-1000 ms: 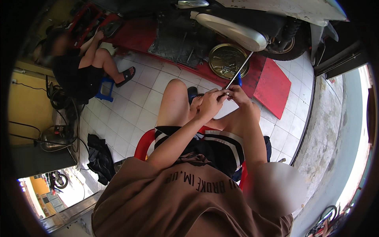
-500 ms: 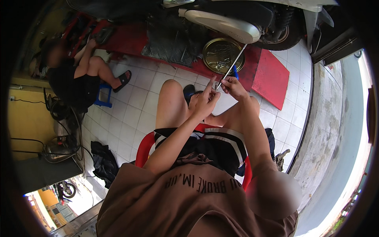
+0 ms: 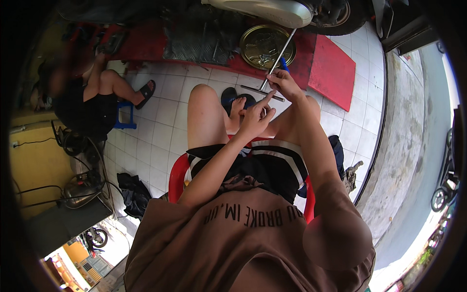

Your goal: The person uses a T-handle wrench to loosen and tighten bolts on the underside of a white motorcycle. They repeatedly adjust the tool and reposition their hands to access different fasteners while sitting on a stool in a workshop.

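My right hand (image 3: 286,85) is closed around the shaft of a long metal T-handle wrench (image 3: 281,57), just above its crossbar. The shaft slants up and away to the lower edge of a motorcycle's silver cover (image 3: 279,12); I cannot tell what its far end meets. The crossbar lies across the view between my knees. Below it, my left hand (image 3: 257,119) is free, with the index finger stretched out towards my right hand and the other fingers loosely bent. Beyond the wrench, a round gold-coloured tray (image 3: 248,46) sits on the red platform; its contents are hard to make out.
A red ramp (image 3: 335,73) slopes to the white tiled floor (image 3: 163,104) at right. On the far left another person (image 3: 82,114) sits on a blue stool (image 3: 125,117). Hoses and a metal tank (image 3: 82,192) stand nearer at left, beside a black cloth (image 3: 134,194).
My left hand has come off the wrench's handle end and back towards me, leaving the crossbar in sight. The right hand stays on the shaft. The whole view has shifted, so the motorcycle appears higher.
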Available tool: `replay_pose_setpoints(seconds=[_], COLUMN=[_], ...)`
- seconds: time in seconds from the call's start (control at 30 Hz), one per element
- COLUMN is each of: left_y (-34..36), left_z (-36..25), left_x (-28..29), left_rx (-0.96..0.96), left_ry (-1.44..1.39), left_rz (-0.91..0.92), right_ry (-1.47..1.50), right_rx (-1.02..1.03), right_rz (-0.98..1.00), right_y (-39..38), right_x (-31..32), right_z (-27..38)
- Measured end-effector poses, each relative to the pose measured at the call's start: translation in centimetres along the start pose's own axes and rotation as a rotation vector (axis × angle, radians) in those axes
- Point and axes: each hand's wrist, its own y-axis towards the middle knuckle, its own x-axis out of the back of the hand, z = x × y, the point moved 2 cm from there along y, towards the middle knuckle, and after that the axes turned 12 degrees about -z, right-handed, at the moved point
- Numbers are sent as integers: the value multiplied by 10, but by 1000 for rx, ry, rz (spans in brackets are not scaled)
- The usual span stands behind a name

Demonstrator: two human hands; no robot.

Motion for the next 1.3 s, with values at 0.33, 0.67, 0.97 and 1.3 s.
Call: replay_pose_setpoints(seconds=[0.33, 0.67, 0.97, 1.3], left_y=[9, 12, -14, -1], left_z=[42, 54, 63, 34], left_x=[8, -5, -21, 1], left_rx=[191, 243, 123, -8], left_ry=[-118, -165, -73, 101], left_rz=[-121, -130, -194, -183], right_ry=[139, 147, 207, 205], right_rx=[-12, -4, 4, 18], right_rz=[-34, -8, 8, 37], right_y=[2, 4, 0, 4], right_x=[-3, 0, -4, -3], right_z=[0, 3, 10, 5])
